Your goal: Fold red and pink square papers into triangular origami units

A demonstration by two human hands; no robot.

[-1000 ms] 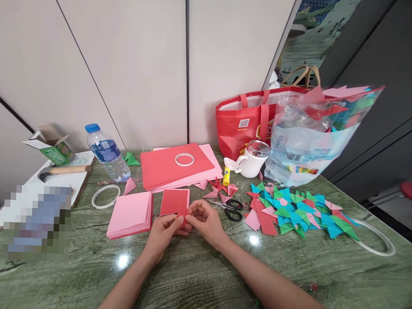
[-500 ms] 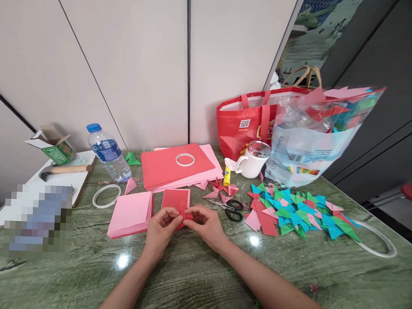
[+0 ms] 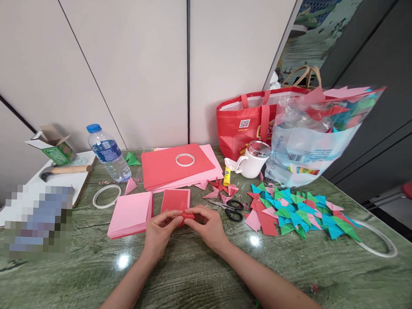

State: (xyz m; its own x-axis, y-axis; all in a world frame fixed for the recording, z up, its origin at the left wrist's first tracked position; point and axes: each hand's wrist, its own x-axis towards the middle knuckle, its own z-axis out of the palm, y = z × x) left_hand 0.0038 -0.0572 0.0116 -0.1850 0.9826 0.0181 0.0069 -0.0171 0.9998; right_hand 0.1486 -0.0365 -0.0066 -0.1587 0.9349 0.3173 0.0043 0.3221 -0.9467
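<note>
Between my fingertips is a small folded piece of red paper (image 3: 188, 215). My left hand (image 3: 160, 227) pinches its left side, and my right hand (image 3: 206, 225) pinches its right side; the fingers partly hide it. Just behind my hands lies a stack of red paper rectangles (image 3: 175, 199) with a pink edge showing. Left of my left hand sits a stack of pink paper squares (image 3: 130, 212). Black-handled scissors (image 3: 233, 210) rest to the right, beside several folded red and pink paper pieces (image 3: 221, 190).
Behind are large red and pink sheets (image 3: 171, 166) with a tape ring (image 3: 185, 160) on top. A water bottle (image 3: 107, 152) and a hammer (image 3: 67, 169) are at left. A white mug (image 3: 255, 161), glue stick (image 3: 227, 176), plastic bag (image 3: 305, 149) and colourful folded pieces (image 3: 299, 212) are at right.
Both hands stay in nearly the same place over the table. My left fingers have flattened a little, and more of the folded red paper shows between the fingertips.
</note>
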